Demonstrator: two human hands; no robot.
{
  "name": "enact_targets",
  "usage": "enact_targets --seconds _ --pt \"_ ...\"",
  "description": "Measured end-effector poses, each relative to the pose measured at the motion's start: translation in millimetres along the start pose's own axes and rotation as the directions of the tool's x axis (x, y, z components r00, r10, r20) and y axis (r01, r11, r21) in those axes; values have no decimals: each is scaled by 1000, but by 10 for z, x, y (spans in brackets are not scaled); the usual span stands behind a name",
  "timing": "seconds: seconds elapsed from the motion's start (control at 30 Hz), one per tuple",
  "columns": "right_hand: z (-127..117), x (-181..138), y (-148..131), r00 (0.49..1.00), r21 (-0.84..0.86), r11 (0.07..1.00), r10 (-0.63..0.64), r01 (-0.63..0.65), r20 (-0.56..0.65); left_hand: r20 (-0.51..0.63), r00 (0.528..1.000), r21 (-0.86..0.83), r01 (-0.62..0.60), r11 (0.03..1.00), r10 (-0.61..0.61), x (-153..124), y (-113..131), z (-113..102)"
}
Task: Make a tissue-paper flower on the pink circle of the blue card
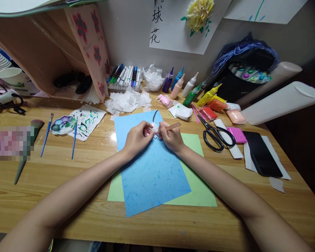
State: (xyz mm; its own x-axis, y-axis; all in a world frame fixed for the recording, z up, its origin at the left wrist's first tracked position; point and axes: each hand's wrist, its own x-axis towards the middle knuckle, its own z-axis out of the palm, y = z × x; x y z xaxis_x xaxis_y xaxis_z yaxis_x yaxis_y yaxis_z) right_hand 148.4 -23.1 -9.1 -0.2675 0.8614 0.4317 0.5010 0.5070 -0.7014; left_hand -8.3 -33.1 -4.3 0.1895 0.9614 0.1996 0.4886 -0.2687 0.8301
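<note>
Over the upper part of a blue sheet of paper (152, 175), both my hands meet around a small ruffled white piece (154, 128), which looks like tissue paper with a bit of pink at its left. My left hand (138, 136) pinches this piece between thumb and fingers. A brown flat stick, perhaps wooden (174, 126), is gripped in my right hand (170, 137), its lower end hidden by the fingers near the white piece. Just above them a dark curved strip or stroke (155, 115) lies on the blue sheet. A green sheet (196, 189) shows underneath.
Cut white paper squares (127, 101), markers (124, 75) and paint bottles (191, 95) line the back. Black scissors (216, 134), clay packets (208, 113) and a phone (262, 154) lie right. Paintbrushes (46, 134) and a paint-stained paper (88, 120) lie left.
</note>
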Motion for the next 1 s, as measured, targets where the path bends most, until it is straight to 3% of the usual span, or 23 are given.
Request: enact_targets --seconds 0.7,1.0 --pt "6 37 -18 999 -28 999 34 -34 4 0 1000 3 -5 1000 5 -3 1 1" --pt "-6 -21 11 1000 35 999 18 -17 -23 21 999 -62 31 998 -30 8 13 -13"
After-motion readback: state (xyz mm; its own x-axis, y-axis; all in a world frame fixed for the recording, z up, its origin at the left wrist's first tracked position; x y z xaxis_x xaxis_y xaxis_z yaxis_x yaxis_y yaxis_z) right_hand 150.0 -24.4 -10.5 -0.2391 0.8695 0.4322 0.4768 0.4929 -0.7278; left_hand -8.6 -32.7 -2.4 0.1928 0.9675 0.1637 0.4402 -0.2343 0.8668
